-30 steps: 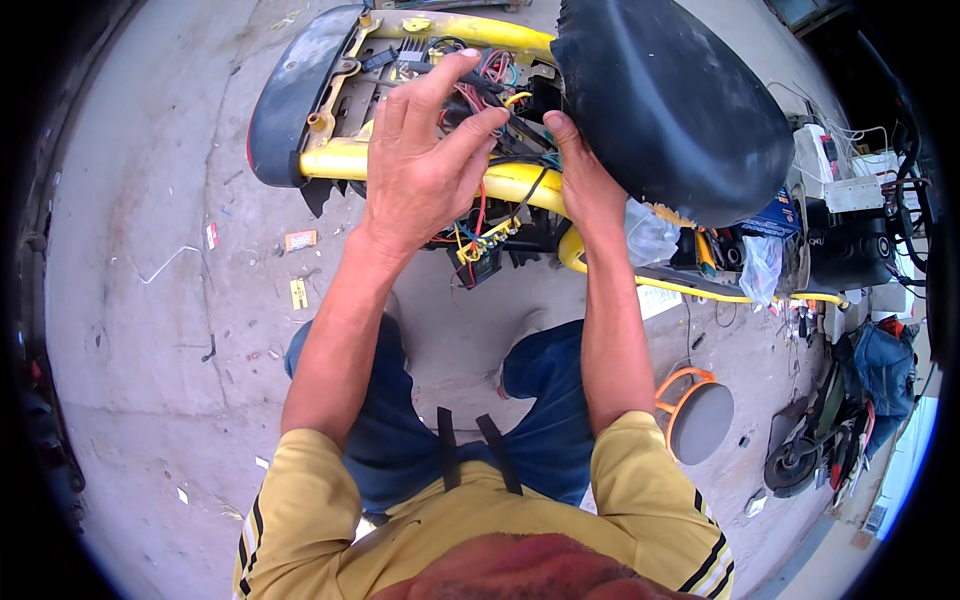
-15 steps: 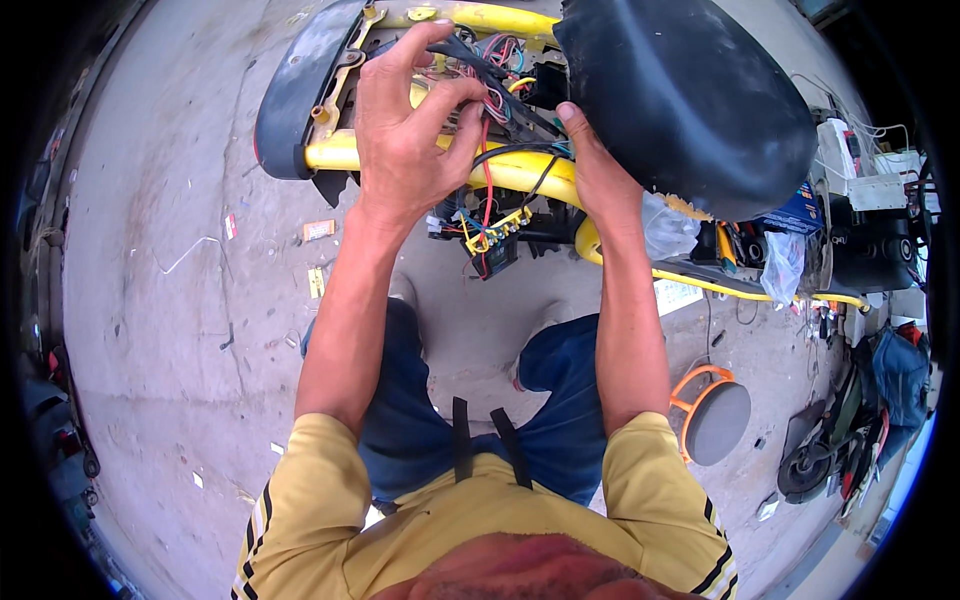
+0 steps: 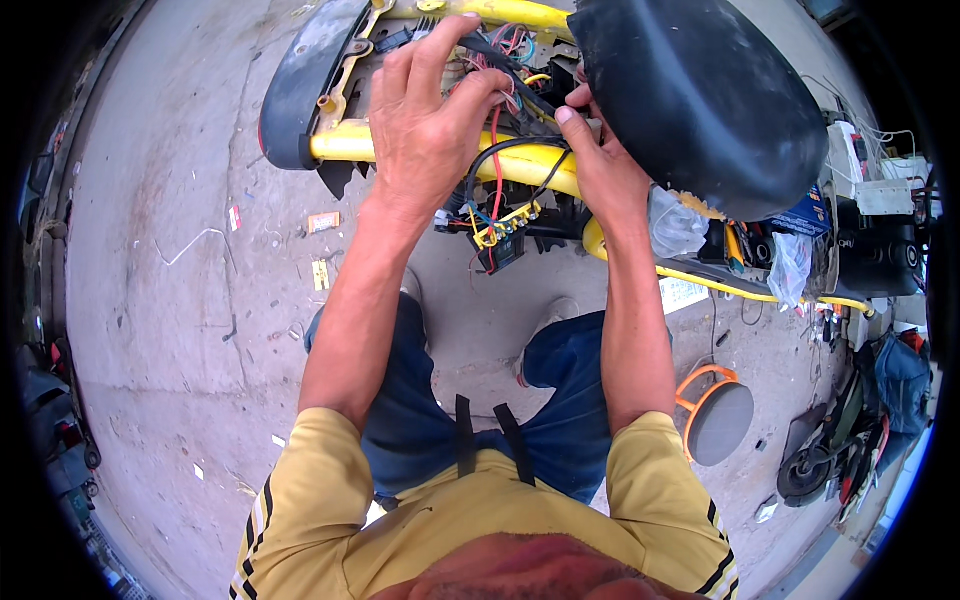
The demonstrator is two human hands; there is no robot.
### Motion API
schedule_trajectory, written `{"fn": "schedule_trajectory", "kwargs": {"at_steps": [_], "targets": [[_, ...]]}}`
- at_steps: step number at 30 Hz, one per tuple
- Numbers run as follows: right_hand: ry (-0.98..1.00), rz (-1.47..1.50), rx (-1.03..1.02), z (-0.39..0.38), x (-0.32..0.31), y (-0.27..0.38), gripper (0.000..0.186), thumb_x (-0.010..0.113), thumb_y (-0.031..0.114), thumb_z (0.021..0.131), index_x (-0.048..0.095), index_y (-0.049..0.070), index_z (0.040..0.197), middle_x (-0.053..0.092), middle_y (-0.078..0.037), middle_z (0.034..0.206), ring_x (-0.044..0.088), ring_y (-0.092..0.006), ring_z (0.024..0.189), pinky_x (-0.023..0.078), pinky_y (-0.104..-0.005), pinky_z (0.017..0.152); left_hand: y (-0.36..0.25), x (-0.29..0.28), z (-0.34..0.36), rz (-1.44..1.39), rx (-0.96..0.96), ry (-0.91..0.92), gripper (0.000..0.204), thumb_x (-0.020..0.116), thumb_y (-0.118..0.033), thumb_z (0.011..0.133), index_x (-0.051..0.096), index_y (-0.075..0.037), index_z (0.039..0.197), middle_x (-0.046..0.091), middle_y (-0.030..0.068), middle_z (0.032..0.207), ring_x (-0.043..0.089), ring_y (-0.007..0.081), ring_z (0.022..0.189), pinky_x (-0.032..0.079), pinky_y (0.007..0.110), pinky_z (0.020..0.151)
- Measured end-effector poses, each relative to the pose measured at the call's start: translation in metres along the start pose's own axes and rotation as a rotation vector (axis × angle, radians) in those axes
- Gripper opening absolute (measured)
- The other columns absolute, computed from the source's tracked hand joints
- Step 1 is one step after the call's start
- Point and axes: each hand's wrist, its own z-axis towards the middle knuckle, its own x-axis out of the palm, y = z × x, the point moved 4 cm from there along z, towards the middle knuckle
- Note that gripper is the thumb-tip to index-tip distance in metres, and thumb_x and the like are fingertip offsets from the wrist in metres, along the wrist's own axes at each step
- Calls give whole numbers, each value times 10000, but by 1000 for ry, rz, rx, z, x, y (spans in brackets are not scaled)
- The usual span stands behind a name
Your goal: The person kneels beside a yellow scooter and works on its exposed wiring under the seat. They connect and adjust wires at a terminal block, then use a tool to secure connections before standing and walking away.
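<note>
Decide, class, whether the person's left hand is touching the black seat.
Apart. The head view shows it: exposed wiring is visible in the clear gap between the left hand and the black seat.

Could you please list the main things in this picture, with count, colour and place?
Seat: 1, black, upper right of centre
Tubular frame: 1, yellow, top centre
End panel: 1, black, frame's left end
Wires: many, mixed colours, mostly within frame
Strip: 1, yellow, just below frame in picture
Plastic bags: 2, clear, right of centre
Stool: 1, grey and orange, lower right
Trousers: 1 pair, blue, lower centre
Left hand: 1, bare, at the wires
Right hand: 1, bare, near seat's left edge
</note>
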Motion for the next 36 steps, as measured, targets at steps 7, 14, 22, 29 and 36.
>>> {"fn": "schedule_trajectory", "kwargs": {"at_steps": [7, 14, 22, 29, 36], "targets": [[1, -492, -370, -6, 9, 31, 117, 760, 141, 954, 769, 81, 1054, 753, -67, 952, 731, -241, 876, 562, -385, 833, -7, 5, 6, -12, -30, -46, 290, 895, -90, 746, 817, -184, 1009, 622, 39, 1398, 590, 249, 1035, 483, 404, 894], [88, -642, -299, -6, 19, 34, 182, 707, 141, 989, 810, 32, 1092, 605, -133, 1537, 595, -354, 1380, 457, -408, 1142, -5, 4, 7, -24, -30, -59, 269, 894, -98, 754, 816, -179, 999, 624, 51, 1383, 590, 255, 1034, 491, 405, 889], [150, -582, -151, 0, 17, 27, 286, 634, 212, 1000, 779, -31, 1039, 545, -120, 1597, 559, -364, 1418, 435, -433, 1156, -2, -2, 6, -102, -72, -43, 280, 902, -73, 760, 808, -149, 1014, 591, 79, 1407, 561, 241, 1019, 502, 382, 871], [174, -473, -40, -2, 5, 25, 362, 707, 388, 964, 762, 45, 1066, 610, -149, 1506, 545, -333, 1426, 398, -437, 1168, -5, 2, 6, -175, -150, -17, 316, 908, -39, 793, 804, -121, 1079, 486, 104, 1473, 560, 198, 994, 500, 342, 810], [-45, -467, -97, -11, 8, 19, 413, 670, 438, 1028, 740, 42, 1124, 740, -159, 935, 709, -368, 924, 521, -471, 886, -8, 2, 3, -195, -109, -31, 215, 905, -58, 822, 808, -79, 1014, 498, 82, 1144, 531, 197, 937, 458, 325, 772]]}}
